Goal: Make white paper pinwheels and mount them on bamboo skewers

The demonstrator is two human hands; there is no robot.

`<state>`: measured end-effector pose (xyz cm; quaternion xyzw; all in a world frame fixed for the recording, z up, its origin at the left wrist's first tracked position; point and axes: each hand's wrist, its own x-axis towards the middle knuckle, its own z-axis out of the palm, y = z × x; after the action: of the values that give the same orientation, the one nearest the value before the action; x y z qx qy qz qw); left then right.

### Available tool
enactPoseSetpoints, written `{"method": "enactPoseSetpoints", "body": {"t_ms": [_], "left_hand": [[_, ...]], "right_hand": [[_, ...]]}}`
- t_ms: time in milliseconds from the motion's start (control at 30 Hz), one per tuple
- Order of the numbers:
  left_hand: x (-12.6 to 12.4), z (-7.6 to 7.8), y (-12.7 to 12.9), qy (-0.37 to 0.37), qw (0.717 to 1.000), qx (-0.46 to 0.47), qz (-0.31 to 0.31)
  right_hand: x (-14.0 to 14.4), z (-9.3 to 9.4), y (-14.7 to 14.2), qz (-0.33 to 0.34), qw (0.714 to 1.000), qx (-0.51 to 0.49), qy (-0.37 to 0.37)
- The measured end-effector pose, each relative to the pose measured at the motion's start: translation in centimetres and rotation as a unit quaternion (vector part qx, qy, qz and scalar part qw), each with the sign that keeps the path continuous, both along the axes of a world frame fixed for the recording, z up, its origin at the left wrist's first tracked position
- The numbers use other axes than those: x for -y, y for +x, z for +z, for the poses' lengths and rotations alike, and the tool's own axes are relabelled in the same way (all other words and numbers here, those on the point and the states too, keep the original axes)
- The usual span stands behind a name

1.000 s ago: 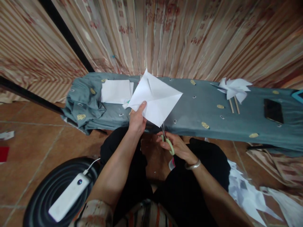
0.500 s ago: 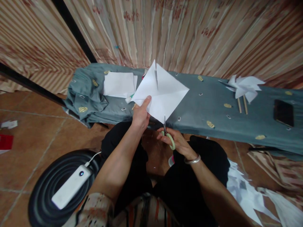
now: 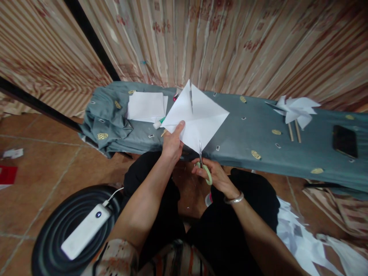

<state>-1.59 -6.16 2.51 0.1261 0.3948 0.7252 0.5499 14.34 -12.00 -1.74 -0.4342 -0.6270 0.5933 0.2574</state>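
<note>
A square sheet of white paper (image 3: 207, 119) is held corner-on above the cloth-covered bench, with a slit running from its far corner toward the middle. My left hand (image 3: 173, 142) grips its near left edge, thumb on top and fingers beneath. In my right hand (image 3: 217, 174) is a pair of scissors (image 3: 207, 175) with pale green handles. Their blades are at the near corner of the sheet, pointing toward its centre. Left of the sheet lie a stack of white paper (image 3: 145, 105) and a white tube with a green part (image 3: 158, 123), partly covered.
Paper pinwheels (image 3: 299, 107) on sticks and a dark phone (image 3: 345, 141) lie at the bench's right. A white power bank (image 3: 85, 232) with a cable rests on a black round stool (image 3: 43, 241) at lower left. White paper pieces (image 3: 296, 234) are heaped at lower right. A curtain (image 3: 184, 42) hangs behind.
The scissor blades have moved slightly further into the near corner of the paper. The whole view has shifted a little downward; my left hand keeps its hold.
</note>
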Motion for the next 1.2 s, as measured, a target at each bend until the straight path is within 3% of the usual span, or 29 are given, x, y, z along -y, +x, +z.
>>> {"method": "enactPoseSetpoints", "body": {"t_ms": [767, 1200], "left_hand": [[-0.1, 0.5, -0.2, -0.031, 0.998, 0.026, 0.038], [0.1, 1.0, -0.2, -0.035, 0.999, 0.022, 0.035]], "right_hand": [[0.0, -0.3, -0.6, -0.041, 0.998, 0.032, 0.022], [0.0, -0.1, -0.7, -0.065, 0.998, 0.021, -0.007]]}}
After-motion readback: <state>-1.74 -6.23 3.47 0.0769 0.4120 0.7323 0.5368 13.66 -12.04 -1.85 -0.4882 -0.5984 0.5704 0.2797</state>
